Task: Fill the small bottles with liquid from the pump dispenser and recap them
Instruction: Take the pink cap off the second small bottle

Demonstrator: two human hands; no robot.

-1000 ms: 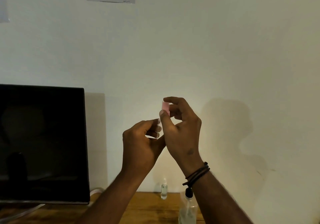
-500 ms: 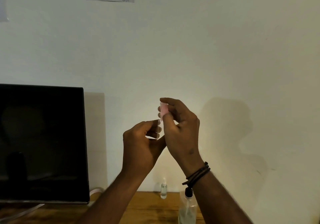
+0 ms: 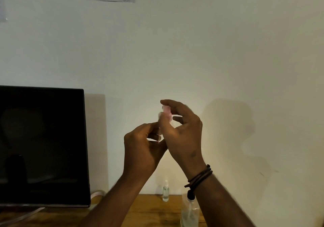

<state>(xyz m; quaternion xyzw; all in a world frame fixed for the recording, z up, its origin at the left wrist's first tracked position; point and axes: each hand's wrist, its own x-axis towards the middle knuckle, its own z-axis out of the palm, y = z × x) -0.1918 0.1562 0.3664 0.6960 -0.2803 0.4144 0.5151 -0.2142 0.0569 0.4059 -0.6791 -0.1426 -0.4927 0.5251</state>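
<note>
Pink cap (image 3: pixel 166 110) pinched in right hand (image 3: pixel 182 135), blurred; left hand (image 3: pixel 142 144) curls around a small bottle (image 3: pixel 159 133), barely visible, raised above worktop (image 3: pixel 149 211). Risk: cross-threading, or a fumbled grip spilling liquid.

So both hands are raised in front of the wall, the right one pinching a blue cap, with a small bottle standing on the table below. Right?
Not quite: the cap pinched by the right hand is pink, not blue, as the head view shows. Both hands are raised, the left hand too, and a small bottle stands on the wooden table below.
</note>
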